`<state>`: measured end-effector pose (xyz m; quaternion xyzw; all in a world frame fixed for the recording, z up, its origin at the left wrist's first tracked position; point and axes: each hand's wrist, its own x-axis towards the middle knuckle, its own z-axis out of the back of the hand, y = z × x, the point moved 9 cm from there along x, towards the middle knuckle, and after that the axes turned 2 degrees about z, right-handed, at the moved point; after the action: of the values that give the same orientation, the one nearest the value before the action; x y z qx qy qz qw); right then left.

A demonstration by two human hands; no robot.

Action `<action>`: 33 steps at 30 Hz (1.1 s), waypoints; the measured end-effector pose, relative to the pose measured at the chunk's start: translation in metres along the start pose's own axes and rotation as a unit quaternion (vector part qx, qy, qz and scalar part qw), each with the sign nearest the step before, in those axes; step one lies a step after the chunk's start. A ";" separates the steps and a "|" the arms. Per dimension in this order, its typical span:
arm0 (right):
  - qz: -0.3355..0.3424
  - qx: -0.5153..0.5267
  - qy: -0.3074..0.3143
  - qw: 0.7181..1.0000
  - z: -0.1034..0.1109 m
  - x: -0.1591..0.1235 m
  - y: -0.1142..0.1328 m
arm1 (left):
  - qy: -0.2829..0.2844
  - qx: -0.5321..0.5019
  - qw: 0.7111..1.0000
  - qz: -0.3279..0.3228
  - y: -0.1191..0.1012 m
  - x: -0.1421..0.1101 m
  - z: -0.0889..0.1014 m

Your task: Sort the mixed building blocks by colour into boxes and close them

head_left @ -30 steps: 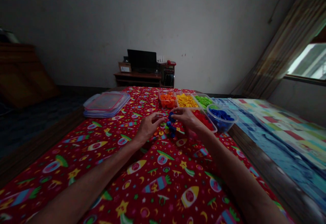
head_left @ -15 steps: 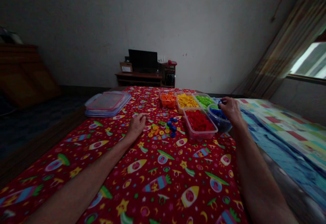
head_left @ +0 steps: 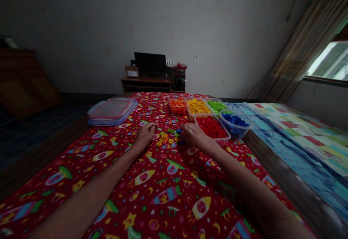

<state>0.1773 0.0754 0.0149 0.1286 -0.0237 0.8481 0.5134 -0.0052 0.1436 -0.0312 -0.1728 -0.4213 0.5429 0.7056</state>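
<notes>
On the red patterned tablecloth, my left hand [head_left: 146, 134] rests palm down, fingers loosely stretched and holding nothing. Right of it lies a small pile of plastic building pieces: yellow round pieces [head_left: 164, 136], green pieces [head_left: 171, 131] and blue pieces [head_left: 178, 131]. My right hand [head_left: 192, 135] reaches over the blue pieces, fingers bent down and together; what is between them is hidden. Just beyond its wrist stands a clear box of red pieces [head_left: 212, 126]. To that box's right, a round tub of blue pieces [head_left: 236, 120] stands.
Behind are boxes of orange pieces [head_left: 178, 106], yellow pieces [head_left: 198, 106] and green pieces [head_left: 216, 106]. Stacked lids [head_left: 112, 111] lie at the left. A patterned bed cover [head_left: 299, 130] is beyond the table's right edge. A monitor [head_left: 150, 64] stands by the wall.
My right hand has moved left from above the blue tub to the loose pieces. The blue piece it held is no longer visible in it. My left hand has stayed put.
</notes>
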 end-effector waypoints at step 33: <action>0.025 0.079 -0.046 0.995 0.001 0.019 -0.005 | 0.019 0.069 0.996 -0.045 -0.018 -0.006 -0.004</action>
<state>0.1736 0.0941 0.0196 0.2072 0.0164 0.8529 0.4790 0.0089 0.1326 -0.0239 -0.1151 -0.3763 0.5350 0.7476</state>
